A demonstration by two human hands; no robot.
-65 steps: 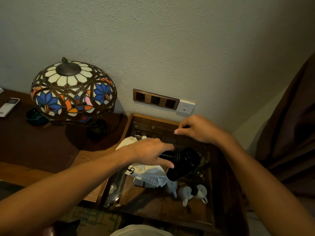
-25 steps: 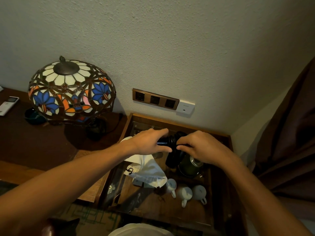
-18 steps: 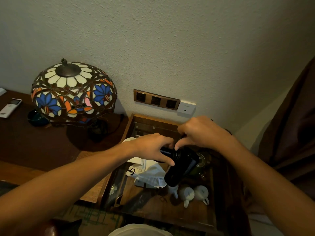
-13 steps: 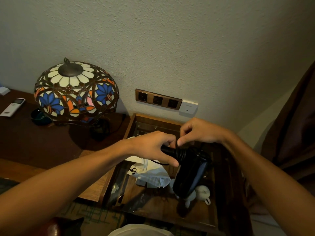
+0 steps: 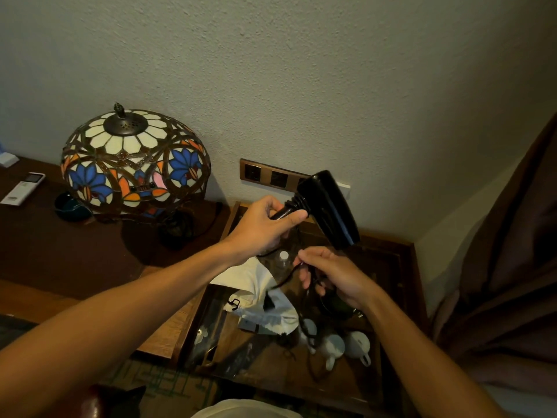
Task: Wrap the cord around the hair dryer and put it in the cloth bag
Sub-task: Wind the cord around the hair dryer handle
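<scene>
The black hair dryer [image 5: 330, 208] is raised above the glass-topped side table, its body tilted toward the wall. My left hand [image 5: 262, 226] is closed around its handle. Below it, my right hand [image 5: 330, 274] pinches the thin black cord [image 5: 284, 282], which hangs down in a loop; its dark plug dangles over the white cloth bag [image 5: 254, 289]. The bag lies crumpled on the glass at the table's left side, its drawstring toggle showing.
A stained-glass lamp [image 5: 134, 159] stands on the dark desk at left, with a remote [image 5: 22, 188] and a dark dish [image 5: 70, 205]. Wall sockets [image 5: 271, 176] sit behind the dryer. White cups [image 5: 346, 346] show under the table's glass. A brown curtain [image 5: 512, 267] hangs at right.
The dryer has been lifted and swung upward toward the wall in my left hand. My right hand dropped from the handle's top to below it, pulling the cord down.
</scene>
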